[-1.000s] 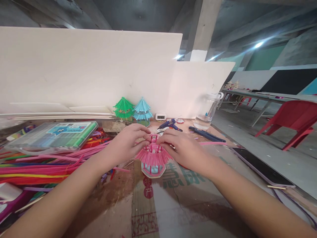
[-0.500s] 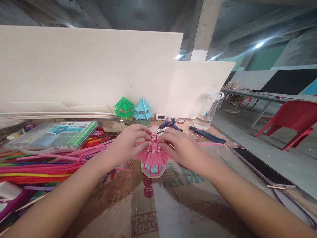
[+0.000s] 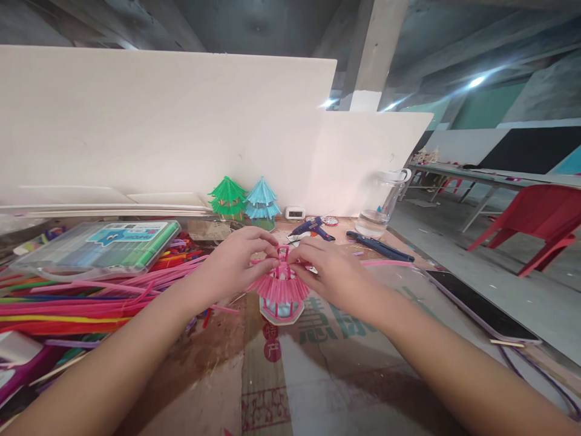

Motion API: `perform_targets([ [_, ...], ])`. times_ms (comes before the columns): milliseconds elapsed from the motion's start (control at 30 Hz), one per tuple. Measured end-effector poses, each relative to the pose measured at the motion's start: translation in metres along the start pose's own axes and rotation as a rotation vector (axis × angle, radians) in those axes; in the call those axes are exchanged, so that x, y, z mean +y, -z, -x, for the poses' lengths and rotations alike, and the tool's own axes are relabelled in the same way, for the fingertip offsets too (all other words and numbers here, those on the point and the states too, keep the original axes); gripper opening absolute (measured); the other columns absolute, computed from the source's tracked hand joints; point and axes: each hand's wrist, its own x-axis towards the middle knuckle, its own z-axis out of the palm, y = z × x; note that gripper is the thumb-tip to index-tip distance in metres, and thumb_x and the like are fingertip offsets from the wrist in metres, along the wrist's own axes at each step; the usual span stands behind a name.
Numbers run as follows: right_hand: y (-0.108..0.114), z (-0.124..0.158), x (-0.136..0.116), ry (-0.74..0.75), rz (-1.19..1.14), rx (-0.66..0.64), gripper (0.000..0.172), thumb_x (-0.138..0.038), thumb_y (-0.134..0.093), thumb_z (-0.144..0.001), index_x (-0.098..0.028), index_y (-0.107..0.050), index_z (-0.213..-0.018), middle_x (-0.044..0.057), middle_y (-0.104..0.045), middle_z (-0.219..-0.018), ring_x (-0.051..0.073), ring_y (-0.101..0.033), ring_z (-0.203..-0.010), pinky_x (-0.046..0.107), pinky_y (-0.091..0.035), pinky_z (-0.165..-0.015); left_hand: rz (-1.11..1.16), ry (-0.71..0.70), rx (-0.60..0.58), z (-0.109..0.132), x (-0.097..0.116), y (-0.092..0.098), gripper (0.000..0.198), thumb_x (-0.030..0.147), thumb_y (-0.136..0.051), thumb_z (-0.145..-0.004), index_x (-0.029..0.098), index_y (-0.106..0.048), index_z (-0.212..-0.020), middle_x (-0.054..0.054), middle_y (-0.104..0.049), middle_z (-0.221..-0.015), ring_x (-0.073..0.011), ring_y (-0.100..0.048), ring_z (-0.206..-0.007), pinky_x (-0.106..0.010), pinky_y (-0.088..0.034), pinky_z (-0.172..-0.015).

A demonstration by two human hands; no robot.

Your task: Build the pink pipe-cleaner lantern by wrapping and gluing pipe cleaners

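Note:
A small pink pavilion model [image 3: 282, 289] made of pipe cleaners stands upright on a pale octagonal base, in front of me on the cardboard. Its lower roof flares out, and thin pink posts rise from the top. My left hand [image 3: 247, 257] pinches at the upper part from the left, thumb and fingers close together. From the right, my right hand [image 3: 320, 260] does the same, its fingertips at the posts. The fingertips partly hide the piece being gripped. Behind them stand a green pavilion model [image 3: 228, 197] and a light blue one [image 3: 262, 198].
Pipe cleaners [image 3: 91, 309] and a marker case [image 3: 100, 248] lie at the left. A glue gun [image 3: 313, 227], small clock [image 3: 295, 213], dark blue pen-like tool [image 3: 379, 246] and water jug [image 3: 377, 206] stand behind. A phone [image 3: 481, 306] lies right. A white board [image 3: 181, 127] closes the back.
Almost nothing has moved. My right hand's fingers have shifted slightly at the top of the pink model; my left hand holds its place.

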Motion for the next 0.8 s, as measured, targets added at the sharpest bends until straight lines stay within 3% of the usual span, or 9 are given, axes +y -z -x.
perform_targets([
  [800, 0.0079, -0.0019, -0.0005, -0.062, -0.058, 0.026, 0.012, -0.008, -0.056, -0.087, -0.018, -0.061, -0.086, 0.003, -0.065, -0.084, 0.015, -0.058, -0.074, 0.025, -0.042, -0.065, -0.015, -0.015, 0.0, 0.0019, -0.0002, 0.0043, 0.018, 0.028, -0.055, -0.091, 0.021, -0.071, -0.091, -0.01, -0.065, -0.113, -0.024, -0.06, -0.108, -0.042, -0.048, -0.095],
])
